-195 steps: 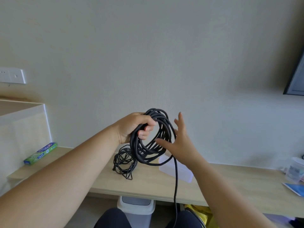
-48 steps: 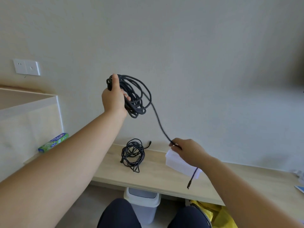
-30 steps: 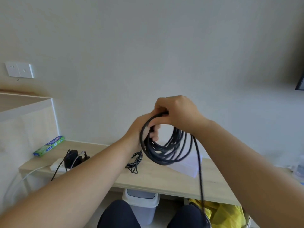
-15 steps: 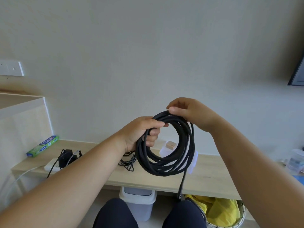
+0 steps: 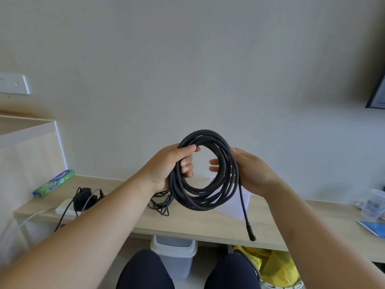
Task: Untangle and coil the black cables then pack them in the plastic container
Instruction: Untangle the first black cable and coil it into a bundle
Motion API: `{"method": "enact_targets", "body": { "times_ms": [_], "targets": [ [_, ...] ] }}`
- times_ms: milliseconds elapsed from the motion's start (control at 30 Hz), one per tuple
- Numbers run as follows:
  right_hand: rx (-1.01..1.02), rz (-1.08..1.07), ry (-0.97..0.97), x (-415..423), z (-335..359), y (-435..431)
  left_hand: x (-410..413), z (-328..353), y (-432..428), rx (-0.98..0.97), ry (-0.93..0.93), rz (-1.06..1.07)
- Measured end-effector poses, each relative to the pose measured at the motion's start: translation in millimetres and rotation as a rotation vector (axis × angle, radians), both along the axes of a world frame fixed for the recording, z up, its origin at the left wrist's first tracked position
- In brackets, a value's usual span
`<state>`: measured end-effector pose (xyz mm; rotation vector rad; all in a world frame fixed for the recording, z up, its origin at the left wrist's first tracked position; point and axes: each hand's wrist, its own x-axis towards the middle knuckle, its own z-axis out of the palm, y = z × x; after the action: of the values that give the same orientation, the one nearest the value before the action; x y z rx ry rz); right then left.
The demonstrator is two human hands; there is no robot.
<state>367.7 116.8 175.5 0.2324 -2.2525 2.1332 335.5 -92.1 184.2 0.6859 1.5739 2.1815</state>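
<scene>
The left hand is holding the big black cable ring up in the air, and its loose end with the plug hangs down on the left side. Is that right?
Not quite. The left hand does hold the black cable ring up, but its plug end hangs down on the right side, below the right hand. The head view shows it.

green box lettering too blurred

Long green-and-blue cardboard box is lying at the left end of the light wooden desk, a black adapter is sitting on a white power strip nearby, and a white lidded bin is standing underneath.
</scene>
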Motion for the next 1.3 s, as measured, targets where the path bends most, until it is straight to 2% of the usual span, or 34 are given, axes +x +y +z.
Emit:
{"method": "enact_targets", "body": {
  "times_ms": [100,167,233,300,400,500,567,667,767,800,933,1067,1167,1300],
  "targets": [
    [-0.145,0.006,-0.079,-3,-8,-7,0,-1,5,0.072,-0.020,0.083],
    [-0.200,0.051,-0.058,-3,-7,-10,0,-2,8,0.094,0.012,0.159],
    [-0.149,0.062,0.000,-3,-5,-12,0,-6,12,0.109,0.065,0.239],
    [-0.059,-0.040,0.071,-5,-6,-17,1,-12,14,0.100,0.107,0.299],
    [0.090,-0.175,0.177,-9,-4,-21,1,-18,10,0.068,0.067,0.233],
    [0.324,-0.194,0.249,-5,4,-17,-6,-16,-6,-0.230,0.050,0.084],
    [0.516,-0.170,0.282,-2,11,-14,-10,-11,-16,-0.393,0.100,0.090],
    [0.786,-0.093,0.331,-1,18,-18,-11,9,-16,-0.543,0.345,0.221],
    [0.852,-0.052,0.365,-2,23,-25,-8,21,-5,-0.809,0.645,0.221],
    [0.854,-0.050,0.369,-1,25,-27,-8,22,-2,-0.844,0.694,0.237],
    [0.778,-0.009,0.278,1,30,-19,-7,14,2,-0.804,0.722,0.296],
    [0.492,0.085,0.087,6,27,8,-13,6,-7,-0.724,0.664,0.395],
    [0.562,0.035,0.004,6,22,22,-20,3,-12,-0.720,0.654,0.438],
    [0.825,-0.065,0.051,5,31,28,-22,6,-15,-0.763,0.646,0.350]
  ]
}}
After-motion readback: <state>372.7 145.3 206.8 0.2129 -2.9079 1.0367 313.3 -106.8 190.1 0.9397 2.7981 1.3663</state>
